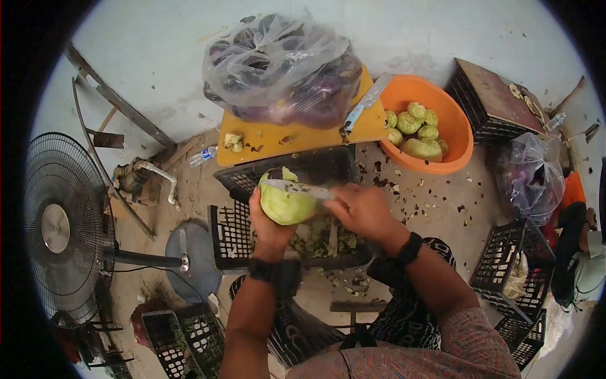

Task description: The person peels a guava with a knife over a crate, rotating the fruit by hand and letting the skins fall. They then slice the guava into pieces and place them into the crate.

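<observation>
Head view: left hand point(270, 228) cups a mostly peeled green vegetable point(287, 207) over a black crate point(228, 237); right hand point(366, 211) grips a knife point(302, 189), blade across the vegetable; beyond, bagged purple vegetables point(315, 91) on yellow board point(262, 142); orange basin point(466, 140), right.

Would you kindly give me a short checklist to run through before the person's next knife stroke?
1. Left hand supporting the round eggplant: ok, cupped around its lower left side.
2. Right hand gripping the knife by its handle: ok.
3. Dark skin fully off: not ok, a dark patch shows near the top.
4. Room in the orange basin: ok, bare space shows beside the peeled eggplants.
5. Second knife away from both hands: ok, it lies beside the plastic bag.
6. Blade sharpness: cannot tell.
</observation>
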Demonstrator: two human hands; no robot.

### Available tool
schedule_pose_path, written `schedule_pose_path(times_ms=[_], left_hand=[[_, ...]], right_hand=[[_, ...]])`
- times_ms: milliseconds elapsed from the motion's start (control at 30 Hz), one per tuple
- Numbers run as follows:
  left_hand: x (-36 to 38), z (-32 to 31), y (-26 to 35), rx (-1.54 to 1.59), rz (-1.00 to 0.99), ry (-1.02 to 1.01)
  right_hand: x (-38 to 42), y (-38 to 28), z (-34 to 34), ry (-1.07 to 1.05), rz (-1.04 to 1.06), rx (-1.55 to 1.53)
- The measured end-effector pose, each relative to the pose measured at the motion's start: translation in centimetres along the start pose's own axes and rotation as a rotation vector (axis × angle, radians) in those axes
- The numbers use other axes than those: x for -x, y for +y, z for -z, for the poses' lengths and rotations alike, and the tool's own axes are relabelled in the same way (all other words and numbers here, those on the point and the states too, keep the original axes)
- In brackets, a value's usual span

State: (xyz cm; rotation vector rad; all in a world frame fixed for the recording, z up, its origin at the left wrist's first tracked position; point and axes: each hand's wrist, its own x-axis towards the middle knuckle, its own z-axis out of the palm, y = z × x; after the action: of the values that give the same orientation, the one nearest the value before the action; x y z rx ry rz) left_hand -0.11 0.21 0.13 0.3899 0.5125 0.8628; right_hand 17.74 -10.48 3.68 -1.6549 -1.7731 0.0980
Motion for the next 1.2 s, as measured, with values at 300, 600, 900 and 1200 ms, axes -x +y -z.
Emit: schedule_pose_path(times_ms=[300, 600, 900, 1200], left_hand=[[0.1, -0.1, 0.1, -0.015, -0.014, -0.028], [0.7, -1.0, -1.6, -0.096, 0.033, -0.053], [0.9, -1.5, 0.5, 0.064, 0.098, 0.073], [0.5, -0.5, 0.2, 0.012, 0.096, -0.001]], right_hand=[[-0.2, 0.0, -1.2, 0.035, 0.008, -0.045], [-1.3, 0.6, -1.4, 0.188, -0.166, -0.161], [0.4, -0.6, 0.4, -0.005, -0.037, -0.152], [0.4, -0.7, -0.2, 0.002, -0.032, -0.14]])
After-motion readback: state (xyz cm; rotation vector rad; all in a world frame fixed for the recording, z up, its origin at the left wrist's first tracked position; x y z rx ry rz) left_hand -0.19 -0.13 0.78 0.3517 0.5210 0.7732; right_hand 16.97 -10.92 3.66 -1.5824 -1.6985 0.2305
